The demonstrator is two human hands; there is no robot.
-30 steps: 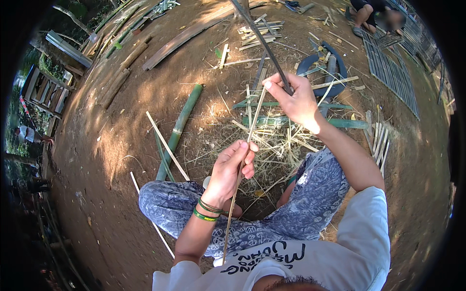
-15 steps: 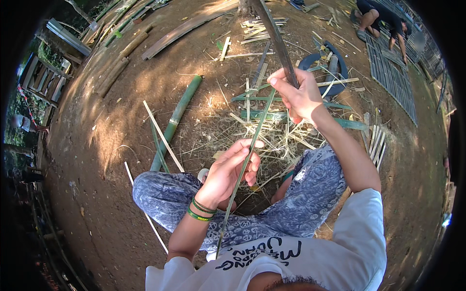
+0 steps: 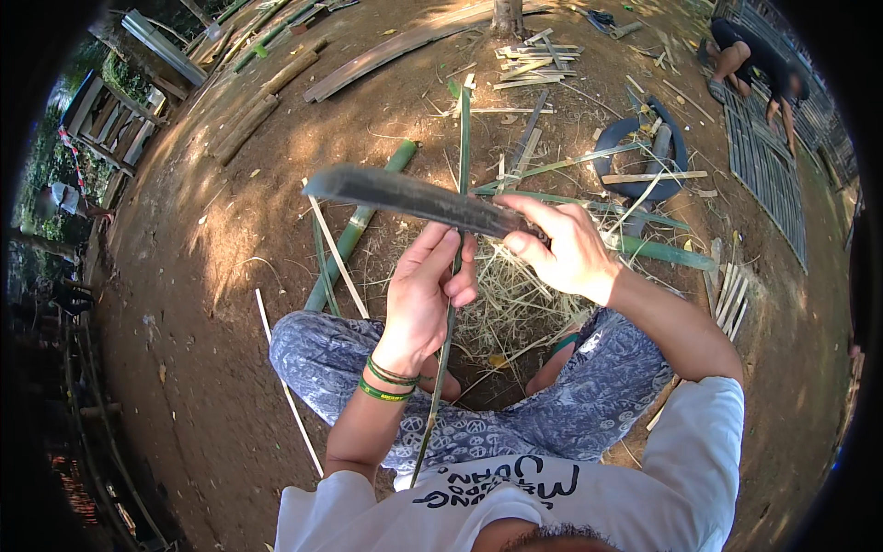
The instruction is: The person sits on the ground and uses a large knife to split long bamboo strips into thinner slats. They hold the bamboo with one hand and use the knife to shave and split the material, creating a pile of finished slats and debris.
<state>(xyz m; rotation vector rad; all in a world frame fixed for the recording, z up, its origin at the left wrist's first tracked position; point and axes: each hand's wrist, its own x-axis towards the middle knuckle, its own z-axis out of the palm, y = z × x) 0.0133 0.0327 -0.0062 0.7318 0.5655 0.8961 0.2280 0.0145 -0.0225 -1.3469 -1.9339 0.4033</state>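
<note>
My left hand (image 3: 430,287) is closed round a long, narrow green bamboo strip (image 3: 446,359), which runs from my shirt up past the fingers. My right hand (image 3: 566,247) grips a machete (image 3: 395,195) by its handle, mostly hidden in the fist. The dark, broad blade points left and lies across the strip just above my left fingers; whether its edge cuts into the strip I cannot tell. Beneath both hands a heap of pale bamboo shavings (image 3: 506,313) covers the ground between my crossed legs.
A green bamboo pole (image 3: 354,241) lies left of the shavings. Split bamboo pieces (image 3: 538,69) are piled near a tree trunk (image 3: 508,18). A black rubber ring (image 3: 676,175) lies to the right. Farther right, another person (image 3: 754,55) bends over a slatted bamboo panel (image 3: 768,166).
The machete has swung from pointing away to lying leftward across the strip. My right hand has come down nearer my left hand, and the strip now stands more upright.
</note>
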